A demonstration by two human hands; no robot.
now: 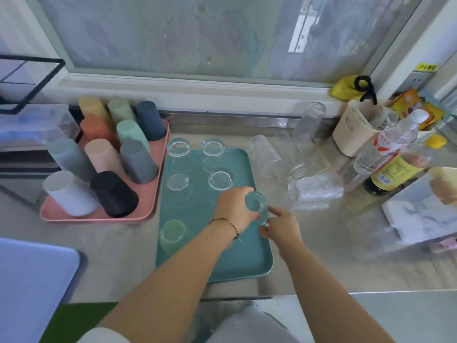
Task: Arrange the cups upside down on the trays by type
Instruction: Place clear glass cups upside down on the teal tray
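Observation:
A teal tray (pixel 237 263) lies in the middle of the counter with several clear glasses (pixel 220 179) upside down on it. My left hand (pixel 233 209) is wrapped around one more upturned clear glass (pixel 256 203) at the tray's right side. My right hand (pixel 282 227) touches the same glass low down, its fingers loosely spread. A pink tray (pixel 99 215) to the left carries several coloured plastic cups (pixel 138 162), all upside down. Right of the teal tray, several clear glasses (pixel 267 154) stand or lie on the counter, one ribbed glass (pixel 316 188) on its side.
A cream basket (pixel 351 129), a water bottle (pixel 385 144) and a dark sauce bottle (pixel 388 174) crowd the back right. White cloth in a clear box (pixel 420 214) is at the right edge. A blue board (pixel 32 280) sits front left, a clear bin (pixel 32 125) far left.

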